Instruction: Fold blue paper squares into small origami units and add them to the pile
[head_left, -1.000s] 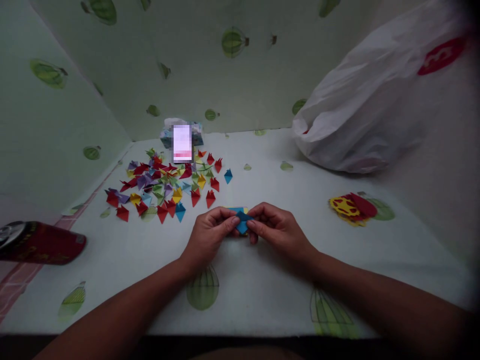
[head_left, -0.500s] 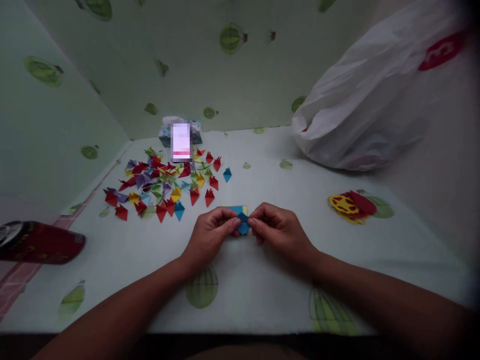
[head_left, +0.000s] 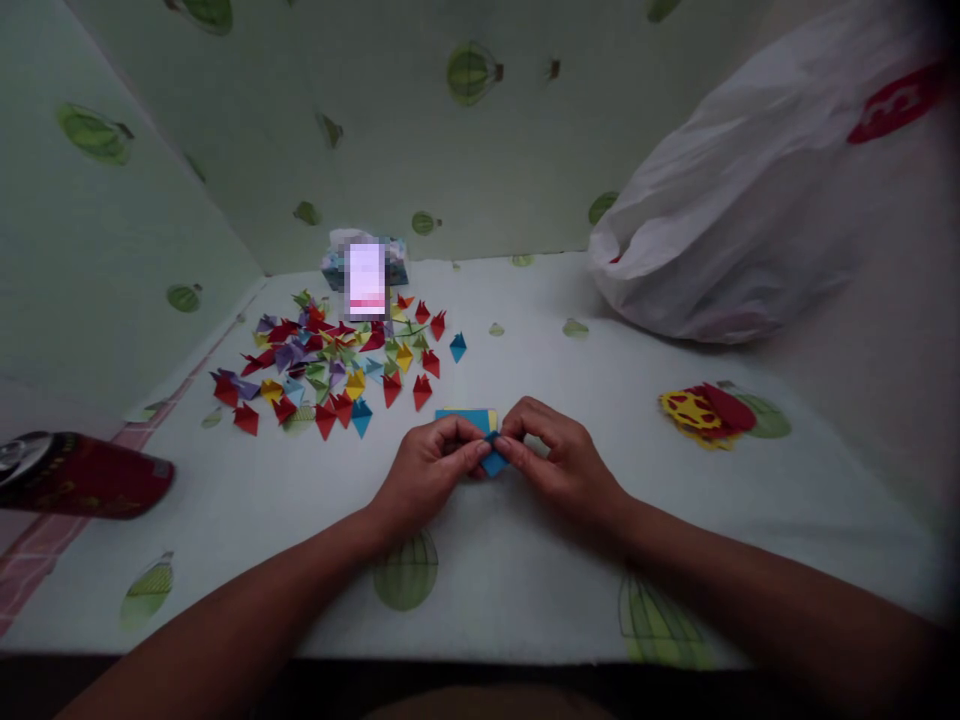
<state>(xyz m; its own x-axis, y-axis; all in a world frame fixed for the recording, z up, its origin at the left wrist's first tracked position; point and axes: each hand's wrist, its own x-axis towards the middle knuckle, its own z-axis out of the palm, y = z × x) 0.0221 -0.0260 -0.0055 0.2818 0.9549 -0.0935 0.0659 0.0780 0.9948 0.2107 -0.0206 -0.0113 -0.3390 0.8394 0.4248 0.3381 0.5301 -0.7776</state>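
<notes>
Between my two hands is a small piece of folded blue paper (head_left: 494, 463), pinched from both sides above the table. My left hand (head_left: 439, 462) is closed on its left edge with thumb and forefinger. Opposite it, my right hand (head_left: 551, 450) pinches the right edge the same way. Behind the fingers lies a stack of blue and yellow paper squares (head_left: 465, 415), partly covered by my left hand. A finished-looking blue folded paper piece (head_left: 458, 347) sits apart, beyond the stack.
Many colourful folded paper pieces (head_left: 322, 365) spread over the left back. Behind them a lit phone (head_left: 367, 278) leans on a tissue box (head_left: 397, 265). A red can (head_left: 90, 477) stands far left. Yellow and red paper cut-outs (head_left: 705, 412) lie right, before a white plastic bag (head_left: 720, 220).
The folded blue paper has tilted and dropped slightly between my fingers, and my fingertips have drawn closer together at its top. The whole view has shifted a little.
</notes>
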